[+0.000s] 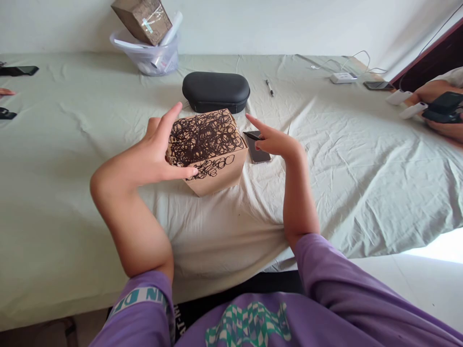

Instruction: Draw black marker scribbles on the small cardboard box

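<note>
A cardboard box (220,176) stands on the cloth before me, its top and upper front covered in looping black scribbles. My left hand (159,156) is closed around the box's left side, with the thumb on the front face and the index finger stretched out along the far left edge. Beyond the box's right side, my right hand (273,140) holds a black pen (252,136) between thumb and curled fingers, its index finger extended. The pen's tip points left, near the box's right top edge. Below that hand lies a dark phone (259,150).
A black zip case (216,91) sits just behind the box. Farther back are a clear plastic tub (159,62) bearing another box (142,21), a loose pen (269,87) and a white power strip (343,78). Other people's hands show at the left and right edges.
</note>
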`<control>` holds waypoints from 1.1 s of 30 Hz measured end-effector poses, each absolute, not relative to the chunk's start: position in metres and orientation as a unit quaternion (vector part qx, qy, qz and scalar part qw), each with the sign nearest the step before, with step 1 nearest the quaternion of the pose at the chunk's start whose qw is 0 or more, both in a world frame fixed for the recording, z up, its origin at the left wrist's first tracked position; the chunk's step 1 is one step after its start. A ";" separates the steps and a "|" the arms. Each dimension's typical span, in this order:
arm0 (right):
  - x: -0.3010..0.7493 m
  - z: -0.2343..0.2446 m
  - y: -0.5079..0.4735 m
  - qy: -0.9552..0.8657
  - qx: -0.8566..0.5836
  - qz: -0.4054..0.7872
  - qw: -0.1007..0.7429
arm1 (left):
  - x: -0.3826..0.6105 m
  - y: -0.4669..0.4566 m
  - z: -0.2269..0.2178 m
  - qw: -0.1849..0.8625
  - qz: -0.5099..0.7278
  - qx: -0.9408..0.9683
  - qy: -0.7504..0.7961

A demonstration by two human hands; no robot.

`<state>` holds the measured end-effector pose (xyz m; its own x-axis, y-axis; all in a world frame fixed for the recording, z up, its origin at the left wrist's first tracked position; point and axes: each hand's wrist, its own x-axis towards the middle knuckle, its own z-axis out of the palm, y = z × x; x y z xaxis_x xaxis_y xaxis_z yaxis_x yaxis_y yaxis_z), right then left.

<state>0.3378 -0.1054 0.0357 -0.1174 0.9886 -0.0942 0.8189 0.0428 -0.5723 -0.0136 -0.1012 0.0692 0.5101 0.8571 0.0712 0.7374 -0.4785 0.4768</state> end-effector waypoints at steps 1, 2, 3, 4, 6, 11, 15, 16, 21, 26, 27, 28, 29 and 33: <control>0.341 0.038 -0.107 -0.699 -0.643 0.255 0.181 | -0.013 -0.101 0.070 0.198 0.148 0.845 0.474; 0.342 0.038 -0.108 -0.690 -0.646 0.261 0.195 | -0.013 -0.101 0.070 0.199 0.145 0.844 0.476; 0.341 0.038 -0.108 -0.677 -0.649 0.274 0.212 | -0.013 -0.101 0.070 0.199 0.143 0.845 0.475; 0.339 0.037 -0.107 -0.663 -0.646 0.293 0.239 | -0.013 -0.101 0.071 0.199 0.140 0.846 0.475; 0.334 0.037 -0.105 -0.633 -0.619 0.324 0.334 | -0.013 -0.101 0.071 0.198 0.138 0.848 0.472; 0.318 0.055 -0.112 -0.580 -0.353 0.469 0.564 | -0.013 -0.104 0.072 0.207 0.135 0.852 0.461; 0.291 0.068 -0.131 -0.587 -0.299 0.427 0.620 | -0.013 -0.104 0.069 0.200 0.140 0.858 0.451; 0.283 0.069 -0.136 -0.588 -0.326 0.386 0.631 | -0.012 -0.104 0.068 0.197 0.139 0.857 0.454; 0.247 0.071 -0.152 -0.588 -0.434 0.295 0.616 | -0.010 -0.107 0.067 0.175 0.145 0.860 0.457; 0.246 0.067 -0.153 -0.580 -0.481 0.224 0.618 | -0.004 -0.112 0.070 0.178 0.145 0.864 0.449; 0.248 0.067 -0.152 -0.576 -0.486 0.232 0.615 | -0.003 -0.113 0.070 0.178 0.144 0.865 0.447; 0.251 0.067 -0.152 -0.574 -0.493 0.240 0.608 | -0.002 -0.113 0.070 0.178 0.145 0.866 0.445; 0.253 0.068 -0.151 -0.576 -0.501 0.245 0.598 | -0.002 -0.113 0.070 0.178 0.146 0.867 0.443; 0.257 0.067 -0.147 -0.605 -0.521 0.232 0.556 | -0.002 -0.113 0.069 0.176 0.147 0.867 0.443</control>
<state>0.2572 -0.1467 0.0673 0.1614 0.8878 0.4309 0.3725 0.3495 -0.8597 -0.0024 -0.1126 0.0688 0.5642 0.8196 0.0994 0.7158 -0.5456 0.4359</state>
